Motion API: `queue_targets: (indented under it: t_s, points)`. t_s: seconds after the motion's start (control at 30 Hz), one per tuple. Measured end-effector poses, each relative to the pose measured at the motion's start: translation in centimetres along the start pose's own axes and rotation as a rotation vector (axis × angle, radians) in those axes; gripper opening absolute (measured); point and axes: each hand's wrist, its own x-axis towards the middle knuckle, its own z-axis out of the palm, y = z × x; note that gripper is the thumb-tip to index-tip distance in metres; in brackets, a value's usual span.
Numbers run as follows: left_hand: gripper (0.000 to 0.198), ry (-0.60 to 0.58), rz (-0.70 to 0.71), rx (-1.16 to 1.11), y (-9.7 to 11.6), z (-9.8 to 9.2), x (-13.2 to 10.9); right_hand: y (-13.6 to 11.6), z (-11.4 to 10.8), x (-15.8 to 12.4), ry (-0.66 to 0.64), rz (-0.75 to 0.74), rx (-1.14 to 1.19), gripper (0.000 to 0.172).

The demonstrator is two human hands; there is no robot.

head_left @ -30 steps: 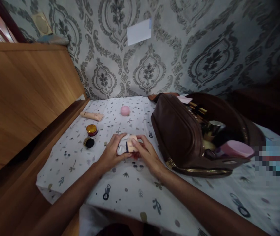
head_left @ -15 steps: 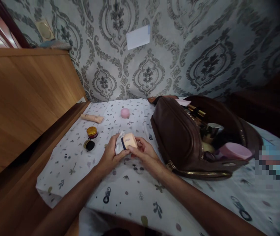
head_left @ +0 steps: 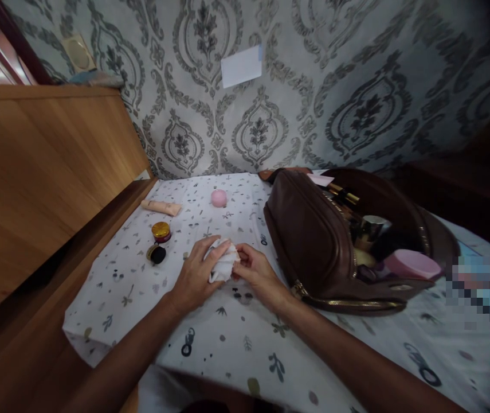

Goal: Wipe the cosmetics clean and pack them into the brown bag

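Observation:
My left hand is closed around a crumpled white wipe, its fingers pressing the wipe over a small peach cosmetic jar. Wipe and fingers cover nearly all of the jar. From the right, my right hand pinches the jar's edge with thumb and bent fingers. Both hands are just above the patterned tablecloth. Left of them lie a small black-lidded jar tipped on its side and a gold-lidded jar. A peach tube rests farther back, and a round pink container stands behind my hands.
A brown leather bag stands unzipped on the right, holding cosmetics and a pink oval item. A wooden cabinet panel borders the table on the left. Patterned wallpaper rises behind the table.
The wipe has come round over the jar's label and lid, which showed before. My left hand has rolled over the top; my right hand stays by the jar's right side.

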Motion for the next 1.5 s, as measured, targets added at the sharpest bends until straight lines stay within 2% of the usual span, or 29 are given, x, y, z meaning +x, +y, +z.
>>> queue_targets:
  t_s: [0.17,0.27,0.43,0.53,0.63,0.73,0.83,0.97,1.23,1.37,1.5]
  points:
    - [0.067,-0.107,-0.095,-0.084,-0.1,-0.2,0.0,0.5,0.0,0.2,-0.026,-0.031,-0.08,0.046]
    - [0.065,-0.127,-0.171,-0.206,0.1,-0.4,0.2,0.7,0.1,0.2,-0.055,-0.043,-0.113,0.051]
    - [0.056,0.028,-0.4,-0.5,0.9,-0.6,0.7,0.3,0.1,-0.2,-0.053,-0.062,-0.037,0.053]
    - [0.049,0.105,-0.571,-0.746,1.3,-0.7,1.1,-0.1,0.1,-0.4,-0.008,-0.061,-0.039,0.045]
    - [0.046,0.208,-0.636,-0.817,1.4,-0.8,1.2,-0.3,0.3,-0.7,-0.001,-0.081,-0.083,0.04]
    - [0.041,0.276,-0.652,-0.787,1.3,-0.9,1.3,0.0,0.7,-0.9,-0.076,-0.047,-0.089,0.043]
    - [0.04,0.287,-0.643,-0.76,1.1,-0.8,1.3,0.5,1.2,-1.0,-0.159,0.028,0.08,0.058]
    - [0.039,0.289,-0.611,-0.703,1.0,-0.5,1.3,0.7,1.6,-1.0,-0.145,0.072,0.272,0.068]
    - [0.044,0.232,-0.654,-0.783,0.9,0.2,0.8,1.3,1.9,-0.7,-0.069,0.122,0.423,0.053]
    - [0.044,0.255,-0.625,-0.654,1.6,0.4,0.7,1.3,1.8,-0.8,-0.049,0.126,0.503,0.053]
    - [0.042,0.258,-0.513,-0.506,2.1,0.2,1.1,0.8,1.8,-1.1,-0.021,0.09,0.496,0.055]
